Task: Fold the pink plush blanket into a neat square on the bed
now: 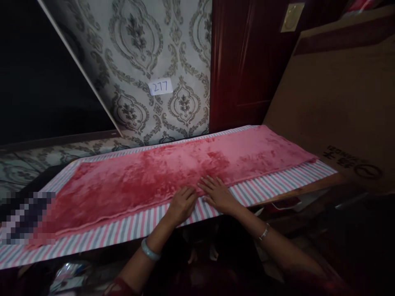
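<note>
A long pink-red plush blanket (pixel 123 187), folded into a strip, lies on a striped cloth (pixel 123 226) of white, grey and pink. My left hand (pixel 183 203) is at the blanket's near edge, its fingers bent close together over the edge; the thumb is mostly hidden. Just to its right, my right hand (pixel 217 195) rests palm down with fingers spread on the same edge. The plush pile shows darker patches, mostly on the left half and around the middle.
A large cardboard box (pixel 327 94) stands at the right end. A dark screen (pixel 52 82) is at the left, near patterned wallpaper (pixel 135 41) with a "277" paper label (pixel 161 86). Behind is a dark red door (pixel 240 61). Plastic-wrapped items (pixel 69 277) sit below at lower left.
</note>
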Demonstrator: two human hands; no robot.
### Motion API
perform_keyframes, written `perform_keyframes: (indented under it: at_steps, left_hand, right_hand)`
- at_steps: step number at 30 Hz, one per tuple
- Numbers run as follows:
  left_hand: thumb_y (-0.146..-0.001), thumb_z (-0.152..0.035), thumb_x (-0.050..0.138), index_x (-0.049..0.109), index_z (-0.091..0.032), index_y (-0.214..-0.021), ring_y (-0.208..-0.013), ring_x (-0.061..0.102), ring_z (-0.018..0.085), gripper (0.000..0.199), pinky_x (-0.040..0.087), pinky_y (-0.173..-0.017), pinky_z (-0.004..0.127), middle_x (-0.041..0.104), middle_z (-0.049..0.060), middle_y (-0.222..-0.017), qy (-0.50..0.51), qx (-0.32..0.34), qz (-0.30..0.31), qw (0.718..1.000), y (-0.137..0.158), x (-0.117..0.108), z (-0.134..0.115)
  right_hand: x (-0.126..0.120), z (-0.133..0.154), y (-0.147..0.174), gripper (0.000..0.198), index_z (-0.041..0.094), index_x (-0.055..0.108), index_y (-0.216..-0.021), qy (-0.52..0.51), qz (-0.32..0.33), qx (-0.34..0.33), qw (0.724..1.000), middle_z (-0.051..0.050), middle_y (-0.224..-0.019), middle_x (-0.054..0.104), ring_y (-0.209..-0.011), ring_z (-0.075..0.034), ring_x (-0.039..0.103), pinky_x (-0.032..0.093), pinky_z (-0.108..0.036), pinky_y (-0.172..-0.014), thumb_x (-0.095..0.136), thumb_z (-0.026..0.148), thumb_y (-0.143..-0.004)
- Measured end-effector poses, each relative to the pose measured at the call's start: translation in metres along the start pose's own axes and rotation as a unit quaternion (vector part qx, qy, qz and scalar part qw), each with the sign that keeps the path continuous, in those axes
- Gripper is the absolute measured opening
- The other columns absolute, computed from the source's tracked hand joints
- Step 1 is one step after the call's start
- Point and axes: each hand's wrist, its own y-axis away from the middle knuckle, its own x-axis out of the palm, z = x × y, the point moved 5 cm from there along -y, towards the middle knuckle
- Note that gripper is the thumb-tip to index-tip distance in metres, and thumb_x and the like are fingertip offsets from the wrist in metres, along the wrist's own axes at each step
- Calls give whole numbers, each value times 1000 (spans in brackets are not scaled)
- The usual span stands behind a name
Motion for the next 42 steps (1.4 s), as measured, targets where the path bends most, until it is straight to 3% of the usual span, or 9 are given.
perform_keyframes:
  at_steps: [3, 6, 8, 14, 18, 21, 25, 32, 42]
  left_hand:
    - [-98, -29, 53, 61, -19, -140, -135, 51, 33, 44, 42, -111, 55, 60, 19, -142, -49, -99, 5, 994, 16, -13, 20]
    - [-94, -44, 60, 50, -25, -152, -149, 33, 44, 62, 34, -112, 68, 40, 20, -161, -77, -176, 77, 978, 36, -11, 35]
    - [-95, -45, 59, 49, -31, -152, -150, 32, 45, 60, 33, -111, 70, 38, 17, -163, -72, -192, 121, 971, 46, -5, 39]
    - [-97, -45, 56, 49, -32, -152, -150, 32, 43, 57, 30, -115, 68, 37, 15, -164, -75, -210, 138, 965, 46, 2, 44]
    - [-98, -46, 52, 49, -31, -152, -150, 32, 44, 56, 30, -115, 69, 37, 15, -164, -74, -212, 152, 962, 41, 0, 45]
    - [-98, -46, 49, 50, -31, -152, -150, 32, 43, 55, 30, -115, 68, 38, 14, -163, -76, -211, 157, 962, 40, -1, 46]
    - [-98, -46, 48, 50, -31, -151, -150, 32, 41, 55, 31, -115, 67, 40, 13, -163, -84, -210, 156, 961, 39, -1, 47]
    - [-97, -46, 50, 51, -30, -151, -150, 33, 41, 56, 31, -116, 66, 40, 12, -163, -83, -214, 155, 961, 40, 0, 47]
    - [-96, -46, 49, 53, -30, -149, -149, 37, 40, 56, 34, -115, 64, 42, 12, -161, -82, -208, 148, 963, 46, -1, 49]
  right_hand:
    - [4, -3, 3, 56, 29, 46, -155, -4, -1, 1, 1000, -7, -162, 42, -151, -30, 34, 27, -58, -121, 53, 43, -101]
    - [3, -3, 3, 56, 30, 46, -155, -13, 1, 5, 1000, -7, -162, 41, -152, -29, 32, 25, -58, -122, 54, 42, -101]
    - [3, -1, 1, 56, 31, 46, -155, -21, 9, 12, 1000, -7, -162, 41, -152, -29, 32, 24, -58, -122, 54, 42, -101]
    - [-14, -13, -4, 55, 32, 45, -155, -32, 32, 45, 998, -7, -163, 40, -153, -27, 30, 22, -55, -123, 52, 44, -102]
    - [-41, -60, 4, 60, 28, 37, -160, 18, -28, 175, 984, -12, -167, 31, -155, -32, 25, 23, -61, -121, 48, 42, -103]
    - [-42, -92, 19, 59, 28, 41, -158, 44, -17, 248, 968, -13, -165, 33, -154, -35, 27, 23, -65, -119, 49, 46, -102]
    - [-38, -120, 33, 51, 28, 50, -152, 26, -19, 240, 970, -12, -159, 45, -149, -31, 37, 28, -60, -118, 45, 41, -103]
    - [-80, -191, 39, 42, 15, 69, -131, -16, -126, 298, 946, -16, -133, 69, -124, -27, 63, 46, -44, -110, 57, 20, -92]
    - [-83, -226, -28, 38, 18, 76, -120, -47, -110, 296, 948, -10, -122, 75, -111, -21, 71, 53, -33, -100, 52, 13, -91]
